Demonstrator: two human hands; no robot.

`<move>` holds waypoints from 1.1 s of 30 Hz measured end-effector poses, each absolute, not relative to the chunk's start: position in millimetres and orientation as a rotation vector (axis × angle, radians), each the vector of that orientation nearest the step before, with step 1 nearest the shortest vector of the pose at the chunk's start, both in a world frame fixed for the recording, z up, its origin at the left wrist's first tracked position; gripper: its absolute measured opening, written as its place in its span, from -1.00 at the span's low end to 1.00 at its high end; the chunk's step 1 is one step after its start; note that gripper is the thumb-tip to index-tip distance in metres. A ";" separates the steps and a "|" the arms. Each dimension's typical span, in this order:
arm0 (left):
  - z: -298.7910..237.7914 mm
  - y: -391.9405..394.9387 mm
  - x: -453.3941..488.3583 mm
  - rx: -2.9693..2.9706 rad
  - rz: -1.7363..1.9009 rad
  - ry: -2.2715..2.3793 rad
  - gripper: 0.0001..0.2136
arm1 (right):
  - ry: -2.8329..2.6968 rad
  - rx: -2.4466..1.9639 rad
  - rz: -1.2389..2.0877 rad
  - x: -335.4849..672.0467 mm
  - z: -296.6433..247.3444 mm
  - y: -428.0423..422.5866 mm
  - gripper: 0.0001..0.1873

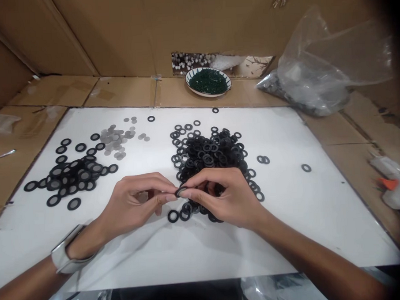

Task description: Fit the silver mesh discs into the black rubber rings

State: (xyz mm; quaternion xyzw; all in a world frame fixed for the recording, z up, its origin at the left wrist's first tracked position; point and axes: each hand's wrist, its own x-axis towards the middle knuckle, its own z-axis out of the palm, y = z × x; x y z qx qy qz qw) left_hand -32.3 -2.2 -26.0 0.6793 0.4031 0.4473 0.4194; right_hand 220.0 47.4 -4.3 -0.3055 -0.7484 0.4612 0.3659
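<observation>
My left hand [136, 203] and my right hand [222, 195] meet fingertip to fingertip over a white sheet [305, 216]. Together they pinch one black rubber ring [181, 191]. A grey mesh disc [143, 196] shows inside the curled fingers of my left hand. Just behind my right hand lies a big heap of black rings [210, 154]. A smaller group of black rings with mesh fitted in them [70, 175] lies to the left. Loose grey mesh discs [116, 138] are scattered behind that group.
A bowl of dark green beads [208, 81] stands at the back on cardboard. A clear plastic bag [319, 74] with dark parts lies at the back right. Cardboard walls surround the table. A white and orange object [395, 190] lies at the right edge. Stray rings dot the sheet.
</observation>
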 end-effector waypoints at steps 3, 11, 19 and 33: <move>-25.6 -2.7 -32.4 1.714 1.099 1.036 -0.89 | -1.923 -0.777 1.158 219.5 -4.6 47.3 -0.92; -22.8 -1.5 -30.7 1.759 1.084 1.069 -0.93 | -1.953 -0.742 1.091 220.4 -4.0 45.7 -0.89; -19.7 -3.3 -29.1 1.767 1.114 1.114 -0.92 | -2.035 -0.718 1.057 224.6 0.5 47.5 -0.95; -20.5 -3.8 -27.9 1.683 1.119 1.091 -0.92 | -2.084 -0.669 1.062 225.4 0.3 48.1 -0.98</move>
